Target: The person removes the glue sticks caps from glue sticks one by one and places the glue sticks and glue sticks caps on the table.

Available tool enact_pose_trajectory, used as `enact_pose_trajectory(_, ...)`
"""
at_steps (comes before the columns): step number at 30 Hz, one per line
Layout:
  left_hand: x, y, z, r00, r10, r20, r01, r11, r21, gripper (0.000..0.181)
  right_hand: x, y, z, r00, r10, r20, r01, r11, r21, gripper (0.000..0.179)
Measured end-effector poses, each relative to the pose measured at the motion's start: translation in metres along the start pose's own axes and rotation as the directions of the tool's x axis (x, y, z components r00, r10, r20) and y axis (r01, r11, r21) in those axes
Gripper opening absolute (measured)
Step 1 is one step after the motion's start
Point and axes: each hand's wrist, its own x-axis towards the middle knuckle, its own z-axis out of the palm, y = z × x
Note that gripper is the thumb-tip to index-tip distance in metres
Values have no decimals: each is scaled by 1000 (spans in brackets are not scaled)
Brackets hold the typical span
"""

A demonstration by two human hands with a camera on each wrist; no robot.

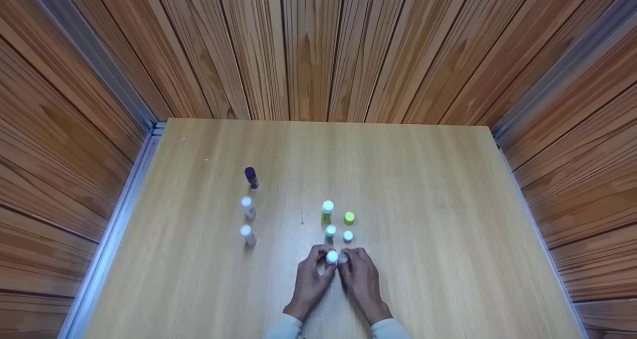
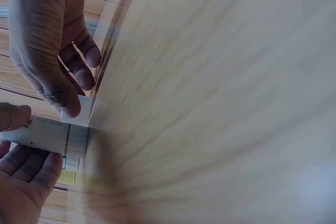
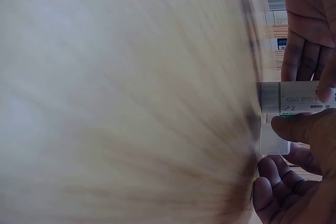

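Note:
Upright on the table, a white glue stick (image 1: 332, 257) is held between the thumb and fingers of my left hand (image 1: 309, 282). Lettering reading "GLUE STICK" shows on its label in the right wrist view. Just right of it, my right hand (image 1: 359, 281) pinches a white ribbed cap (image 3: 274, 139) down at the tabletop. Cap and glue stick stand side by side, the cap close against the stick's lower end in the left wrist view. The right hand's other fingers (image 2: 79, 69) hang loosely curled.
Beyond my hands stand a glue stick with a green body (image 1: 326, 212) and another glue stick (image 1: 330, 233). Beside them sit a lime green cap (image 1: 349, 218) and a pale cap (image 1: 348, 236). At left, a purple-capped stick (image 1: 252, 177) and two white sticks (image 1: 248, 208) form a column.

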Motion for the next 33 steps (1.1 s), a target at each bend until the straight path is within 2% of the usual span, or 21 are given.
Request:
enact_pose_trajectory(9, 1, 1, 0, 999, -40, -1, 40, 999, -16, 35, 0, 2, 3, 1000, -6, -22, 6, 1000, 11, 22)
enact_pose_trajectory(18, -1, 2, 0, 999, -43, -10, 43, 999, 2, 39, -1, 1, 3, 999, 40, 30, -41, 999, 10, 23)
enact_pose_trajectory(24, -1, 4, -2, 998, -63, -8, 63, 998, 21, 43, -1, 2, 3, 1000, 20, -4, -20, 999, 34, 22)
enact_pose_trajectory(29, -4, 5, -7, 991, -133, -36, 134, 990, 43, 42, -2, 2, 3, 1000, 14, 4, -14, 998, 58, 21)
enact_pose_trajectory(33, -6, 4, -12, 971, -231, -62, 233, 972, 26, 35, -2, 1, 2, 999, 42, 30, -43, 998, 47, 21)
